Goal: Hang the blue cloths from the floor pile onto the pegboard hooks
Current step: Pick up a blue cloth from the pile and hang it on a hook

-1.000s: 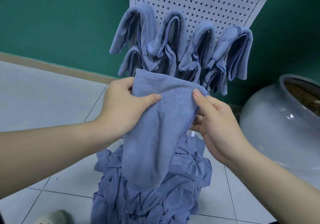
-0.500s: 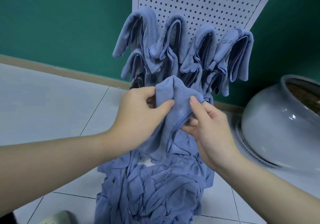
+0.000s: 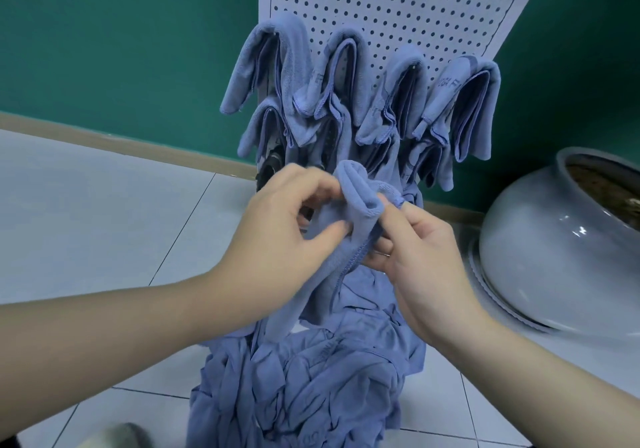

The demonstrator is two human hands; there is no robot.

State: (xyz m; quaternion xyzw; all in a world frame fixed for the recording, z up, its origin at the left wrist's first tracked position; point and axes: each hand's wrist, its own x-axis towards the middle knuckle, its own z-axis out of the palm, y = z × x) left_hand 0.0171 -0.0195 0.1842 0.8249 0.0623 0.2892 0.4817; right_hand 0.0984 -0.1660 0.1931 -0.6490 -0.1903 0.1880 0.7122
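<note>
A folded blue cloth (image 3: 356, 201) is held up between both hands, just below the cloths that hang on the pegboard. My left hand (image 3: 280, 232) pinches its left side with thumb and fingers. From the right, my right hand (image 3: 415, 253) grips its doubled edge. The cloth's lower part drapes down toward the pile of blue cloths (image 3: 311, 385) on the floor. The white pegboard (image 3: 391, 7) leans on the green wall, with several blue cloths (image 3: 346, 87) draped over its hooks in two rows. The hooks themselves are hidden by the cloths.
A large grey ceramic pot (image 3: 554, 246) lies tilted on the floor at the right, close to my right hand. White floor tiles (image 3: 104, 205) stretch to the left. A grey object (image 3: 114, 437) peeks in at the bottom edge.
The cloth, spread wide a second ago, is now bunched into a narrow fold. Both hands have moved closer together and nearer the lower row of hung cloths.
</note>
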